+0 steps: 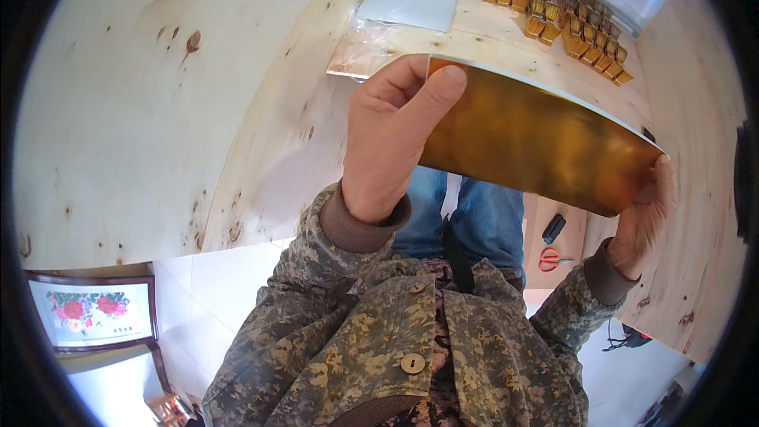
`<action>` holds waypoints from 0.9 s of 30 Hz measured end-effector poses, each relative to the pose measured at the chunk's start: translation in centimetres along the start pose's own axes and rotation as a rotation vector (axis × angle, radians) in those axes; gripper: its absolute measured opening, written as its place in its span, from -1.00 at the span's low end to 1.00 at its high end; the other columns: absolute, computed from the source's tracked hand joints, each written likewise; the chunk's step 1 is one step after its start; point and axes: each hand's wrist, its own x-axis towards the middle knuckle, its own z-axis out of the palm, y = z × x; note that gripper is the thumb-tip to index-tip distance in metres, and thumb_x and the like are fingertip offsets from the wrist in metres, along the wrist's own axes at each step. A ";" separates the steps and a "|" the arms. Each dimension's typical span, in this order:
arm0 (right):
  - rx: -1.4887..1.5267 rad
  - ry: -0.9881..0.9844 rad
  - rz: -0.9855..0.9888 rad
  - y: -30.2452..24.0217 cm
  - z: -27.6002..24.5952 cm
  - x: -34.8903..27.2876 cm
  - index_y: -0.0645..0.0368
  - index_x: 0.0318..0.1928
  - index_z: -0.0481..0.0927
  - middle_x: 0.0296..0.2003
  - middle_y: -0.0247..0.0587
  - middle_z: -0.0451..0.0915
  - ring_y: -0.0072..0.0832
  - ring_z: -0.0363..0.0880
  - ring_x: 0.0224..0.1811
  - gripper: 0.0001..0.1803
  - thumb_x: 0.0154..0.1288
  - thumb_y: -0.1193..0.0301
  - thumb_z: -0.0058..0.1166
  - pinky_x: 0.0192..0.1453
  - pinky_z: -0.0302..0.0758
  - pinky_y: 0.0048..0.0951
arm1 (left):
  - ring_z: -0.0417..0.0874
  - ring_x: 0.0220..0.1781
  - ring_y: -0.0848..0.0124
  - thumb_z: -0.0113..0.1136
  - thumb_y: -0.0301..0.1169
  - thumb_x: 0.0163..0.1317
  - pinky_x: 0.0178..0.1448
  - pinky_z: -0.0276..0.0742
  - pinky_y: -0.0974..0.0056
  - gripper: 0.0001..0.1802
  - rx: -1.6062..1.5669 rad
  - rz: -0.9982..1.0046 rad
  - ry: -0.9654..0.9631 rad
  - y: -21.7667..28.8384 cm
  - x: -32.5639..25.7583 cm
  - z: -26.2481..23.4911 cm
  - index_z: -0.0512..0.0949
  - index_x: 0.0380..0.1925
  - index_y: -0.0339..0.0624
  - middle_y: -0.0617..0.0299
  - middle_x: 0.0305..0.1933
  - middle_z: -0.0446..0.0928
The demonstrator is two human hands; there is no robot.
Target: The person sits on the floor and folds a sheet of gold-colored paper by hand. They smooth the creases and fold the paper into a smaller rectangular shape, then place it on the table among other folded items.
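Observation:
A shiny gold rectangular sheet with a pale edge along its far side is held up in front of my body, tilted down to the right. My left hand grips its left end, thumb pressed on the gold face and the fingers behind. At the opposite end, my right hand is closed on the lower right corner, its fingers partly hidden by the sheet. Whether this is one sheet or a thin stack, I cannot tell.
Several brushes with wooden handles lie in rows at the back of the plywood table. Left of them rests a whitish flat sheet on clear plastic. Red-handled scissors and a black object lie nearer. A framed flower picture stands lower left.

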 end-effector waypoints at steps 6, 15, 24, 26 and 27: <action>0.096 -0.079 0.056 0.4 -1.9 0.6 0.21 0.11 0.61 0.04 -0.18 0.67 -0.40 0.57 0.14 -0.65 0.50 0.24 0.10 0.31 0.41 -0.24 | 0.62 -0.22 0.63 0.26 -0.44 0.39 -0.10 0.53 0.53 -0.82 -0.027 0.024 0.019 -0.1 -0.1 0.2 0.67 -0.15 -0.36 0.29 -0.21 0.69; 0.146 0.028 0.070 0.6 -2.2 0.6 0.21 0.04 0.66 -0.03 -0.20 0.70 -0.44 0.62 0.07 -0.72 0.48 0.30 0.11 0.23 0.46 -0.34 | 0.61 -0.26 0.66 0.28 -0.44 0.37 -0.16 0.52 0.55 -0.81 0.044 0.053 0.007 -0.2 -0.2 0.0 0.68 -0.16 -0.38 0.30 -0.25 0.69; 0.068 -0.023 -0.156 -0.2 0.8 -1.6 0.17 -0.23 0.66 -0.40 -0.40 0.57 -0.63 0.48 -0.35 -0.90 0.39 0.40 0.18 -0.30 0.37 -0.59 | 0.61 -0.21 0.58 0.17 -0.40 0.45 -0.10 0.47 0.48 -0.80 0.253 -0.027 0.025 -0.6 0.3 -2.5 0.68 -0.12 -0.29 0.28 -0.22 0.67; 0.095 0.066 -0.126 -0.5 1.5 -2.0 0.18 -0.27 0.67 -0.37 -0.44 0.60 -0.71 0.44 -0.37 -0.94 0.36 0.47 0.22 -0.33 0.34 -0.63 | 0.64 -0.20 0.54 0.14 -0.36 0.47 -0.09 0.50 0.45 -0.77 0.126 -0.012 -0.001 -1.2 0.3 -2.7 0.66 -0.11 -0.30 0.23 -0.21 0.69; 0.094 0.057 -0.137 -0.7 1.9 -2.2 0.19 -0.26 0.68 -0.36 -0.44 0.61 -0.71 0.45 -0.38 -0.95 0.35 0.47 0.24 -0.33 0.34 -0.64 | 0.65 -0.17 0.51 0.14 -0.35 0.47 -0.06 0.53 0.42 -0.76 0.125 -0.021 0.030 -1.3 0.3 -2.8 0.66 -0.09 -0.31 0.21 -0.18 0.69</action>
